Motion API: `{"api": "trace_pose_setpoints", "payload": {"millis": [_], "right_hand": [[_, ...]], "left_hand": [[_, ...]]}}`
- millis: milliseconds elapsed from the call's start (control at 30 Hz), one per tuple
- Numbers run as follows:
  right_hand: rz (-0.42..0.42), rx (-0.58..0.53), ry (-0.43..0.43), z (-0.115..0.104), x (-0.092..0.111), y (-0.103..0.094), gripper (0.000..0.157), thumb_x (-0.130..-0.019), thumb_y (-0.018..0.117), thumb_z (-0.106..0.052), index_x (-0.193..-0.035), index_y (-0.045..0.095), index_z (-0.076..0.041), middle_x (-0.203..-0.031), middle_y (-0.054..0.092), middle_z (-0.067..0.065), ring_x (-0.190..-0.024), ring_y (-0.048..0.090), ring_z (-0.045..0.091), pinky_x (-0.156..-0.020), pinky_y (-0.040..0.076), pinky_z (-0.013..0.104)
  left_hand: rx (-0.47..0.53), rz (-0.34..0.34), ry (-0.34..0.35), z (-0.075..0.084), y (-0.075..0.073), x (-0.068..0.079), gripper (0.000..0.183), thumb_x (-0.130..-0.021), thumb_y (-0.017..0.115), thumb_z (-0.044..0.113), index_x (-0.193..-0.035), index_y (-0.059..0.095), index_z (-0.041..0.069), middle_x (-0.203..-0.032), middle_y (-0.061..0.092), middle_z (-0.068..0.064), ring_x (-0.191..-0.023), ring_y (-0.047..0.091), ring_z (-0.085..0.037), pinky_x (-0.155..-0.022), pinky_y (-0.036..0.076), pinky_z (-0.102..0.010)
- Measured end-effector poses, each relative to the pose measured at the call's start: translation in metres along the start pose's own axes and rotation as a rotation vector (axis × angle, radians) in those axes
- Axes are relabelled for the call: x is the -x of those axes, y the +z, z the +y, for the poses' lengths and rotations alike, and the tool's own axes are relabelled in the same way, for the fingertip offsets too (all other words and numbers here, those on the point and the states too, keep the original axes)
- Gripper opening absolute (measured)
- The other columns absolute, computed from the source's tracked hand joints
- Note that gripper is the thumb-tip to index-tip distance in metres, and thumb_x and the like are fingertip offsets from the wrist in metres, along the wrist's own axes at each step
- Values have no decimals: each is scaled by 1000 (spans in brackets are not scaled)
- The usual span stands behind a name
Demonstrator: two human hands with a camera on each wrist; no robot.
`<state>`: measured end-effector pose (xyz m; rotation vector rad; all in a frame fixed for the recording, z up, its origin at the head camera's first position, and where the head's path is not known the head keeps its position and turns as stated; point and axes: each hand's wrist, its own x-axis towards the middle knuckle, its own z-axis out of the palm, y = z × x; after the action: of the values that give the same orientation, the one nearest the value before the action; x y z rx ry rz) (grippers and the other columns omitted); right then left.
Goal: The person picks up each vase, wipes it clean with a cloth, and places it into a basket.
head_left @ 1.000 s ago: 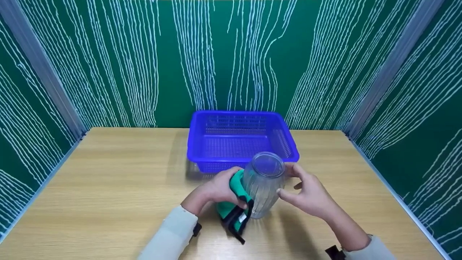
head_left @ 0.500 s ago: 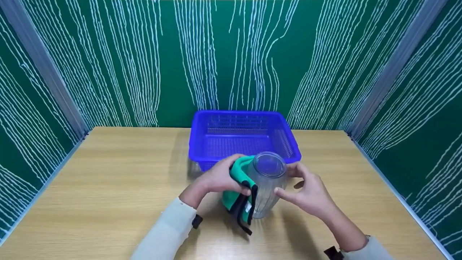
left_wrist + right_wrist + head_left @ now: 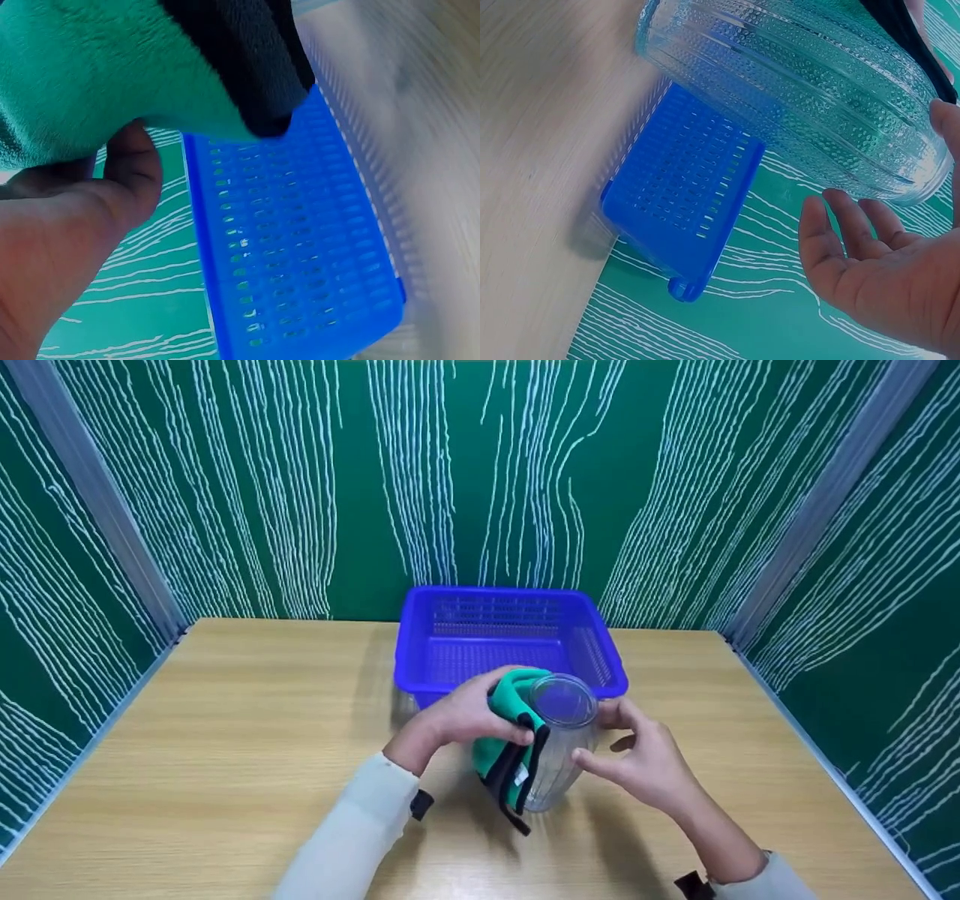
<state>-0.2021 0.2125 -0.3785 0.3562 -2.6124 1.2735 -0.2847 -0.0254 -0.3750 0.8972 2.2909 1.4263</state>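
Observation:
A clear ribbed glass vase (image 3: 564, 750) stands tilted over the wooden table in the head view, one round end up. My right hand (image 3: 645, 761) holds it from the right, thumb on the near side, other fingers behind. In the right wrist view, the bumpy, ribbed wall of the vase (image 3: 802, 82) lies just above the right fingertips (image 3: 832, 214). My left hand (image 3: 476, 712) grips a green cloth (image 3: 514, 701) with black edging and presses it to the vase's left side. That cloth (image 3: 97, 75) fills the upper left of the left wrist view.
Behind the hands, a blue plastic basket (image 3: 405, 645) with slotted walls sits on the wooden table (image 3: 247, 750). Green panels with white wavy lines (image 3: 360, 510) enclose the back and sides. The vase's upper end overlaps the basket's front rim in the head view.
My left hand has slid the green cloth upward and slightly right along the vase. My right hand and the vase have stayed nearly in place.

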Motion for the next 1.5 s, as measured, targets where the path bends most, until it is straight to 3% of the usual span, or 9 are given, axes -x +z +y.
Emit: {"api": "trace_pose_setpoints", "payload": {"millis": [167, 433, 667, 767, 1033, 1300, 1500], "right_hand": [[0, -8, -10, -2, 0, -1, 55, -61, 77, -38, -106, 53, -18, -97, 61, -4, -87, 54, 12, -72, 47, 35], [-4, -21, 5, -1, 1, 0, 55, -62, 76, -40, -107, 53, -19, -97, 61, -3, -88, 54, 15, -73, 46, 36], [8, -23, 10, 0, 2, 0, 54, -61, 77, -38, -105, 54, -19, -96, 60, -6, -87, 54, 11, -71, 46, 34], [10, -28, 15, 1, 2, 1, 54, -61, 77, -37, -105, 54, -19, -96, 60, -5, -87, 54, 11, -71, 47, 34], [5, -18, 37, 3, 2, 2, 54, -60, 76, -41, -105, 53, -20, -96, 60, -4, -87, 54, 12, -72, 46, 34], [7, -31, 33, 3, 2, 3, 54, -61, 77, -39, -105, 54, -19, -95, 60, -4, -87, 54, 12, -72, 46, 35], [-1, -14, 36, 3, 3, 1, 53, -63, 75, -38, -106, 52, -20, -95, 59, -4, -88, 53, 12, -72, 46, 33]], "left_hand": [[27, -50, -1, -2, 2, -2, 79, -58, 76, 45, -122, 31, 51, -119, 48, 14, -109, 44, -9, -91, 36, -43], [83, -77, 15, 9, 3, 7, 82, -60, 79, 31, -127, 32, 37, -120, 49, 7, -109, 45, -10, -93, 34, -40], [27, -72, 19, -14, 9, 2, 92, -52, 83, 28, -127, 31, 43, -120, 48, 14, -112, 43, -9, -97, 30, -40], [4, -80, 42, -26, 11, -2, 95, -50, 85, 30, -128, 32, 41, -119, 48, 16, -111, 44, -8, -97, 31, -39], [-30, -100, 90, -35, 15, -3, 97, -44, 87, 32, -126, 36, 39, -115, 51, 18, -108, 47, -5, -95, 34, -35], [-143, -62, -12, -43, 24, 1, 89, -41, 87, 36, -116, 40, 46, -109, 52, 21, -103, 48, -4, -93, 35, -33], [-285, -2, -67, -43, 31, 4, 85, -38, 85, 43, -113, 44, 41, -104, 55, 20, -98, 50, -5, -89, 39, -30]]}}
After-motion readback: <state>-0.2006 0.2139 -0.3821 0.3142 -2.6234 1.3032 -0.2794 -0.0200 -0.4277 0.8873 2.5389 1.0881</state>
